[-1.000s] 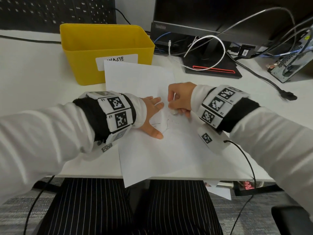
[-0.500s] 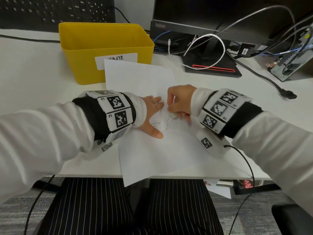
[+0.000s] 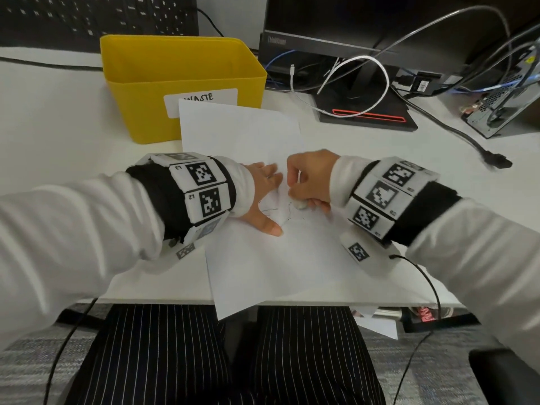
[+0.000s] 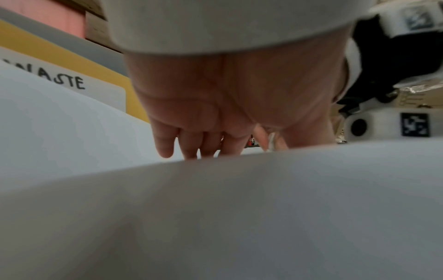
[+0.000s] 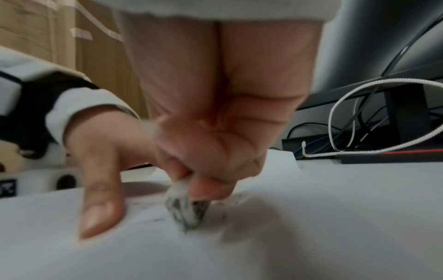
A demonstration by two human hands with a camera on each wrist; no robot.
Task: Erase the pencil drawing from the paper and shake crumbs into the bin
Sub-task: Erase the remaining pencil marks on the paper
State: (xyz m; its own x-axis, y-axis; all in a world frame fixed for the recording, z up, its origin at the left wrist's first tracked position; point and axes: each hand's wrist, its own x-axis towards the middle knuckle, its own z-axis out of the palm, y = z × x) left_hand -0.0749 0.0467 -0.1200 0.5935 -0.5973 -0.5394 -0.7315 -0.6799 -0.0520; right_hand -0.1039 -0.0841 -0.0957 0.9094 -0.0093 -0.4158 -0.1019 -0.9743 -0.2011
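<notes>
My right hand (image 3: 309,178) pinches a smudged eraser (image 5: 185,206) onto the pencil drawing (image 3: 276,210) w/ left hand (image 3: 260,197) flat, fingers straight, pinning the paper (image 3: 263,258).

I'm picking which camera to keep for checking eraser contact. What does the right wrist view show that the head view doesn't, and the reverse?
Only the right wrist view shows the eraser tip, smudged grey, pressed on the paper.

Only the head view shows the yellow bin, the whole sheet and the remaining pencil lines.

Both show the right hand pinching the eraser and the left hand flat on the paper.
</notes>
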